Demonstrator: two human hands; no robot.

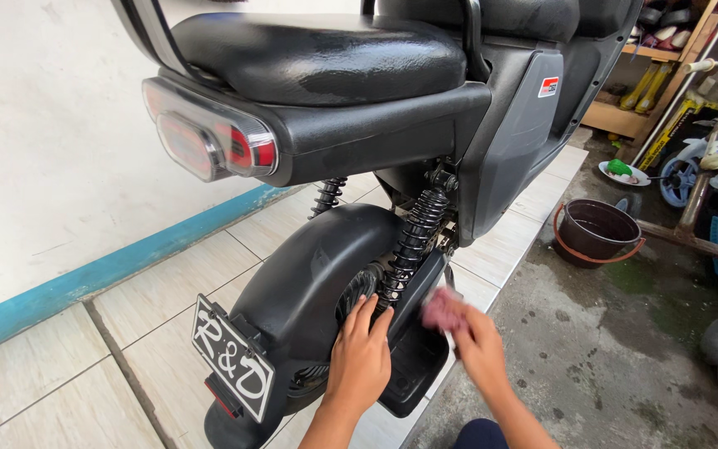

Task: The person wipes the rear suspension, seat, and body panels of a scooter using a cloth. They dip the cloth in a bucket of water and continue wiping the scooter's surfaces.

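A black electric scooter stands in front of me, seen from behind, with its seat [317, 54] at the top and a red tail light [209, 137] on the left. My left hand [361, 353] lies flat on the black rear fender [309, 274], fingers near the rear wheel [357, 287] and the coiled shock absorber [413, 241]. My right hand [471, 333] holds a small pink cloth [440, 308], blurred, against the black lower guard [413, 357] beside the wheel. A plate [230, 357] hangs at the fender's lower end.
A dark bucket [596, 233] with an orange rim stands on the wet concrete to the right. Behind it are a child's tricycle [708, 183], a small dish [623, 173] and wooden shelves [650, 83] with shoes. A white wall with a blue base stripe [85, 278] runs along the left.
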